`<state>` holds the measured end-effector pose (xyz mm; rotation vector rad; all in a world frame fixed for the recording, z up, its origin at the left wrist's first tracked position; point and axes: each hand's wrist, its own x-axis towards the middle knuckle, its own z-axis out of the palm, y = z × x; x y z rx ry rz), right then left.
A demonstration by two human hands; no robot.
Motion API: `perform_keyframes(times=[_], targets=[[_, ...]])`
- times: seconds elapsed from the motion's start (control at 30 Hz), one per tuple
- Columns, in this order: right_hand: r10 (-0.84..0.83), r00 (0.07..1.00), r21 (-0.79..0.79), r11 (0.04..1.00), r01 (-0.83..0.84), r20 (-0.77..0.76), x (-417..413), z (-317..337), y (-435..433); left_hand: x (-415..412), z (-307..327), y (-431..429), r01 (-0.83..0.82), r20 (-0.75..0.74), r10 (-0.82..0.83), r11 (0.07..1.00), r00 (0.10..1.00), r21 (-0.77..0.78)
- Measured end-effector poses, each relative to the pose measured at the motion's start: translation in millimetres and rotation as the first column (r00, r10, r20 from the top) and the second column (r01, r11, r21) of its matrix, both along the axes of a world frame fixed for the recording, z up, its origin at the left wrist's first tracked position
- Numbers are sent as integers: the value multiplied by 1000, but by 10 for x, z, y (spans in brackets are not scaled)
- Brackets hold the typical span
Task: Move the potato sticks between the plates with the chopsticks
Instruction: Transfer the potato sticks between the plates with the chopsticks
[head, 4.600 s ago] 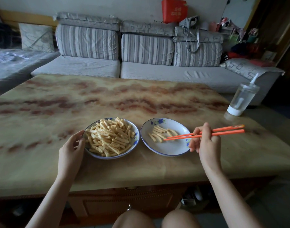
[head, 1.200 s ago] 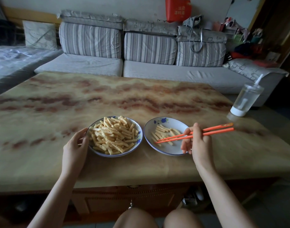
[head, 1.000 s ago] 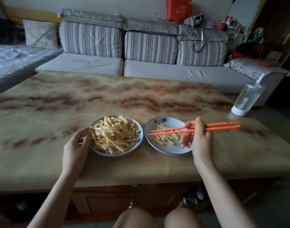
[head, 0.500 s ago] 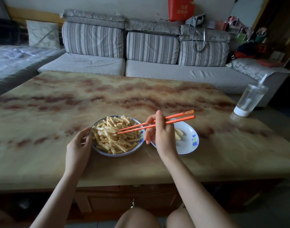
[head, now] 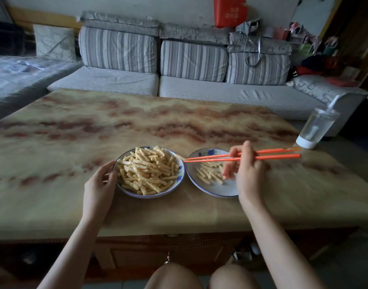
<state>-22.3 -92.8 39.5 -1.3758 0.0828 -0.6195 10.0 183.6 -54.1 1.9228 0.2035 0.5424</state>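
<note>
Two blue-rimmed plates sit side by side on the marbled table. The left plate is heaped with ridged potato sticks. The right plate holds several sticks. My right hand grips orange chopsticks above the right plate. Their tips point left and pinch one potato stick over the gap between the plates. My left hand holds the left plate's near-left rim with curled fingers.
A clear tumbler with a straw stands at the table's right edge. A striped grey sofa runs behind the table's far side. The table's near edge lies just above my knees.
My right hand has swung the chopsticks back from the heaped left plate to over the right plate, now carrying one stick at the tips. My left hand has stayed on the left plate's rim.
</note>
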Motion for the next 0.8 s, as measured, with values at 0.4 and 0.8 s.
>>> perform_keyframes(times=[0.4,0.8], targets=[[-224,969,-69,974,218,-106,-126,-234,-680,-15,23,-15,2,1,-2,1000,1000,23],[-250,963,-104,965,240,-99,-152,-245,-699,-43,71,-46,-3,7,3,1000,1000,12]])
